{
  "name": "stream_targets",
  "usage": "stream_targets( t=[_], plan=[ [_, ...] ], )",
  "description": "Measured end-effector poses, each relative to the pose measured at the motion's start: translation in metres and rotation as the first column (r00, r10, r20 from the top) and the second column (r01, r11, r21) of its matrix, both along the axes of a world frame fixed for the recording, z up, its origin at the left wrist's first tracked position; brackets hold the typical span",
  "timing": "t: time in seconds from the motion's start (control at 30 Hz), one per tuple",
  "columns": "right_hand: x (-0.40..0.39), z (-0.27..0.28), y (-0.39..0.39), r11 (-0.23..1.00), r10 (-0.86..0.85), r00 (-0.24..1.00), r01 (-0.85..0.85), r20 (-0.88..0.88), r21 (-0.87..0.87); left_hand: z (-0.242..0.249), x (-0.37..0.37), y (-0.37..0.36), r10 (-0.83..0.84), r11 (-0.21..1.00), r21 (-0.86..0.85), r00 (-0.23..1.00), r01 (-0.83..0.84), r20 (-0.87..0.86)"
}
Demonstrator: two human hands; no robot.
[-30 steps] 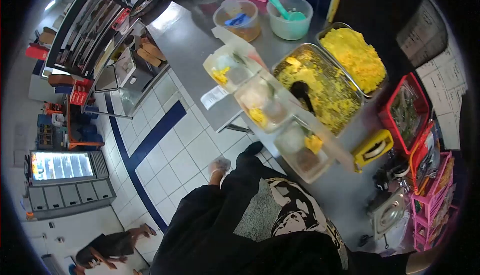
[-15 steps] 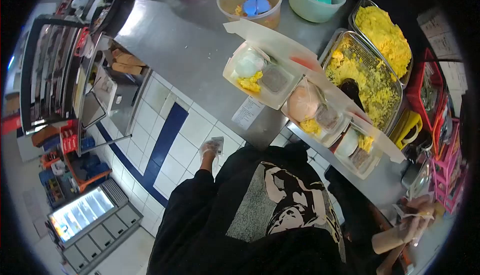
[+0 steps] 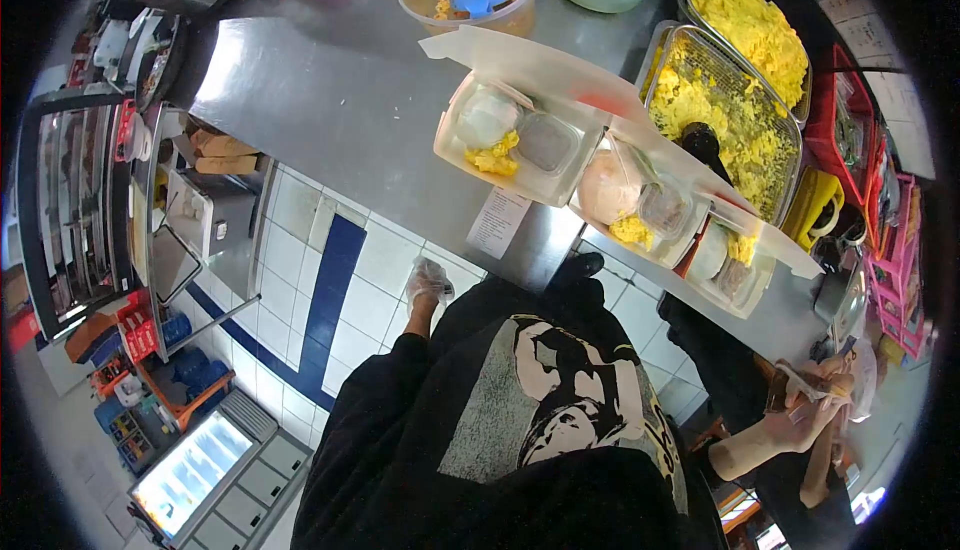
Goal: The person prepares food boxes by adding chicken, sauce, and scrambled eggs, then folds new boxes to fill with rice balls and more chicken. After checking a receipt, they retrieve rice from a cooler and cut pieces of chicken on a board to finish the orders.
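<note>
My left hand (image 3: 428,285), in a clear plastic glove, hangs over the white floor tiles beside the counter's front edge. Its fingers are hard to make out through the glove, and so is anything in them. My right hand is out of view. Nearest to the left hand, a printed paper slip (image 3: 499,222) lies at the counter edge. Three open boxes (image 3: 565,182) stand in a row along the edge, holding wrapped rounded portions, small lidded cups and yellow food. Behind them are a tray of yellow crumbly food (image 3: 765,165) with a black-handled utensil and a fuller tray (image 3: 750,30).
Two plastic tubs (image 3: 520,12) with blue and green scoops stand at the back. Red (image 3: 828,140) and pink baskets are at the right. A co-worker's hands (image 3: 805,415) hold something small at the lower right. A rack and fridge (image 3: 190,465) stand left.
The view has shifted, so the tubs sit higher in the frame. A flat clear packet seen at my left hand earlier is no longer distinct. The co-worker's hands have moved slightly.
</note>
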State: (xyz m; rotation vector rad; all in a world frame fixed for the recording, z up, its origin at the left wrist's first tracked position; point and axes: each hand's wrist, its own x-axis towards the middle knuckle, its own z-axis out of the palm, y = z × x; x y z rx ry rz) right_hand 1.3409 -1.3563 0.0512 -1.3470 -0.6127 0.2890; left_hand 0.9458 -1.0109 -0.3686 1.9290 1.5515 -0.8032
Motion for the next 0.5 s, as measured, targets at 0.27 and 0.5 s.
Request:
stream_targets(
  t=[0.27, 0.5],
  plan=[
    [-0.018, -0.012, 0.033, 0.865, -0.500, 0.866, 0.500, 0.001, -0.035, 0.043, 0.003, -0.007, 0.135, 0.979, -0.125, 0.970, -0.163, -0.203],
    [-0.043, -0.043, 0.120, 0.854, -0.519, 0.854, 0.514, -0.045, -0.085, 0.026, -0.021, -0.009, -0.105, 0.977, -0.206, 0.959, 0.050, -0.264]
  ],
)
